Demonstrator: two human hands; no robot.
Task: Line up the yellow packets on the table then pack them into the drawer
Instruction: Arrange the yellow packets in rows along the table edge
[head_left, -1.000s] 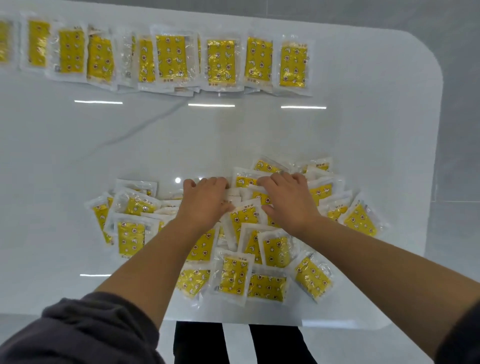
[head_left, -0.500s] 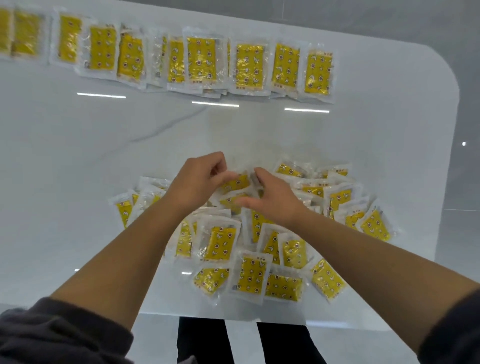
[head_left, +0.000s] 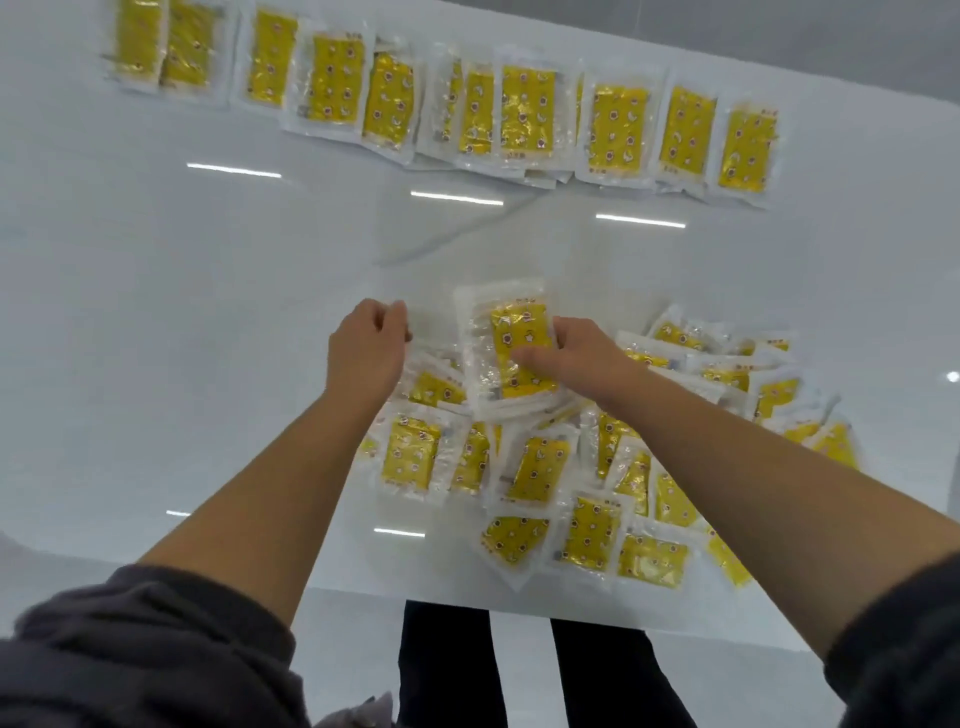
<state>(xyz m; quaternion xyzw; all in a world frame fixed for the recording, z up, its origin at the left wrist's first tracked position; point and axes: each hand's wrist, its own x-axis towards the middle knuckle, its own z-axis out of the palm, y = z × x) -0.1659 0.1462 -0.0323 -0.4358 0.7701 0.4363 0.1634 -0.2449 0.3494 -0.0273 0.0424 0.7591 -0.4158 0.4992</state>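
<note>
Stretching across most of the view, the glossy white table (head_left: 208, 312) carries two groups of packets, well apart. Along its far edge lies a row of yellow packets (head_left: 524, 111), set side by side with their long sides toward each other, several overlapping their neighbours near the middle. Nearer the person, at the table's front edge and right of centre, a loose pile (head_left: 587, 525) of the same clear-wrapped yellow packets lies scattered at all angles. Dark grey sleeves (head_left: 140, 649) are pushed up both forearms, and dark trousers (head_left: 447, 670) show below the table edge. Above the far side of the pile, the right hand (head_left: 576, 358) grips a small stack of packets (head_left: 514, 338), thumb across the yellow front face, the white edges of several packets showing at the bottom. The left hand (head_left: 366, 348) sits just beside the stack, apart from it, fingers curled; whether it pinches anything cannot be told.
</note>
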